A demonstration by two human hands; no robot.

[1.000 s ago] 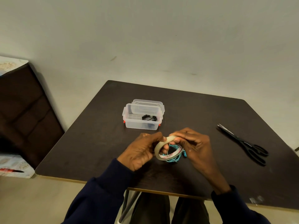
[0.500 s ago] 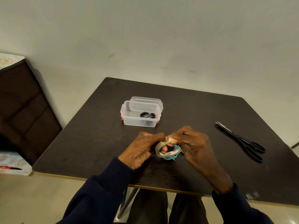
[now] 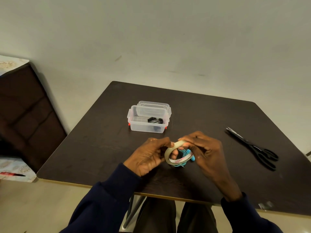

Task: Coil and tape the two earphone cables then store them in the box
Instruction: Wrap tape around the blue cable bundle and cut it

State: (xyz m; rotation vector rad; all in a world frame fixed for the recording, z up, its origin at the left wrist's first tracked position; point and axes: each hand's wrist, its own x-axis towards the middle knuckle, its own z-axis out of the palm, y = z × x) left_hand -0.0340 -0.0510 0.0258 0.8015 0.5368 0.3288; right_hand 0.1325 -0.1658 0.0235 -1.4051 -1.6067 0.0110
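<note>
My left hand [image 3: 149,155] grips a beige roll of tape [image 3: 170,150] above the near middle of the dark table [image 3: 101,148]. My right hand [image 3: 205,150] pinches the top rim of the same roll with curled fingers. Under the roll lies a coiled turquoise earphone cable [image 3: 184,157], partly hidden by the roll and both hands. A clear plastic box [image 3: 144,122] stands open behind the hands, its lid leaning at the back. Inside it rests a coiled black earphone cable [image 3: 155,120].
Black scissors [image 3: 252,147] lie closed on the table's right side. A dark brown cabinet [image 3: 23,115] stands at the left of the table. The table's front edge runs just before my lap.
The hands and the tape roll keep almost the same place over the turquoise cable. My right fingers have shifted slightly along the roll's top rim.
</note>
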